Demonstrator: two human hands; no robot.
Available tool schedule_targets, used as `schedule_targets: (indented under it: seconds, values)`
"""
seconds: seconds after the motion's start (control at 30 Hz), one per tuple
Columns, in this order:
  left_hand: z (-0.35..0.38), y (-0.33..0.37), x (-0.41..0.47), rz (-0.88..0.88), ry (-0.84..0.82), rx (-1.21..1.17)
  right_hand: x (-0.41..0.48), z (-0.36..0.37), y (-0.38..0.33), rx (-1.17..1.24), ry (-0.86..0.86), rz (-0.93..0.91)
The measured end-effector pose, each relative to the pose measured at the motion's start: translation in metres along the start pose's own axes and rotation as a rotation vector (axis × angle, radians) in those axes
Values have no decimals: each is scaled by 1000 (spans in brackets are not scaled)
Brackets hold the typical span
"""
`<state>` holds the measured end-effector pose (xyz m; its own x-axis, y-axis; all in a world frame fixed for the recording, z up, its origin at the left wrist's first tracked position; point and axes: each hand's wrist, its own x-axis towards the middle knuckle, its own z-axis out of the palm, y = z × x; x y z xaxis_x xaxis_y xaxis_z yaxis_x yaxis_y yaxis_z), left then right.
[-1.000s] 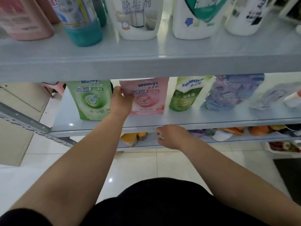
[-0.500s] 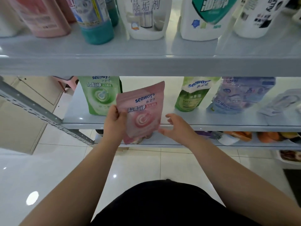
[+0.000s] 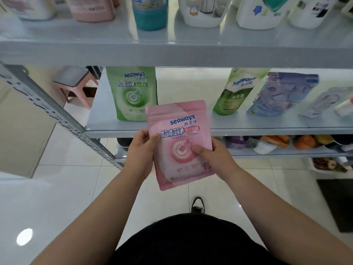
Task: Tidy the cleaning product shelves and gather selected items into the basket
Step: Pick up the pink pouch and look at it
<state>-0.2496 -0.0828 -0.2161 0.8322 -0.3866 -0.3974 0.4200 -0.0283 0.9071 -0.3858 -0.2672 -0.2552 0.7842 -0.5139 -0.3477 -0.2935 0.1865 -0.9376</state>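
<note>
A pink seaways detergent pouch (image 3: 179,131) is held upright in front of the middle shelf (image 3: 248,129), label facing me. My left hand (image 3: 142,150) grips its left edge, thumb on the front. Its right edge is pinched by my right hand (image 3: 215,155), thumb pressed on the swirl print. On the shelf behind stand a green seaways pouch (image 3: 131,92), a tilted green-and-white seaways pouch (image 3: 235,92) and a blue printed pouch (image 3: 280,94). No basket is in view.
The top shelf (image 3: 172,52) carries a teal bottle (image 3: 150,14), pink jugs and white jugs. A lower shelf holds orange and purple packs (image 3: 277,142). A pink stool (image 3: 74,83) stands beyond the slotted steel upright (image 3: 63,119). White tiled floor lies below, with a shoe (image 3: 197,204).
My left hand pulled the pink pouch off the middle shelf toward me. My right hand rose from the shelf edge and took hold of its right side.
</note>
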Motion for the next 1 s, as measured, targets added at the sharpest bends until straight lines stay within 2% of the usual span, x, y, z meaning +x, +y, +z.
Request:
schedule_targets:
  seconds: [0.23,0.37,0.47,0.5,0.57,0.63,0.7,0.8,0.93,1.0]
  values:
    - [-13,-35,-32,-81,-204,328,-45,23,0,218,192,33]
    - [-15,-42,-40,-15,-203,493,-71,25,-9,269,148,44]
    - [-17,-43,-41,-23,-188,539,-82,16,-16,368,41,53]
    - [-16,-44,-44,-54,-169,498,-83,10,-19,428,-16,69]
    - [-10,-45,-52,-209,-156,209,-83,1,-25,496,-135,107]
    - [2,-42,-64,-416,-183,-167,-79,-1,-22,438,-205,162]
    - [23,-41,-77,-562,-285,-385,-76,4,-13,321,-249,227]
    - [65,-48,-98,-628,-400,-406,-79,3,2,395,-367,225]
    - [100,-60,-108,-597,-515,-280,-79,-31,13,527,-378,134]
    - [102,-66,-107,-568,-535,-282,-73,-52,11,569,-329,105]
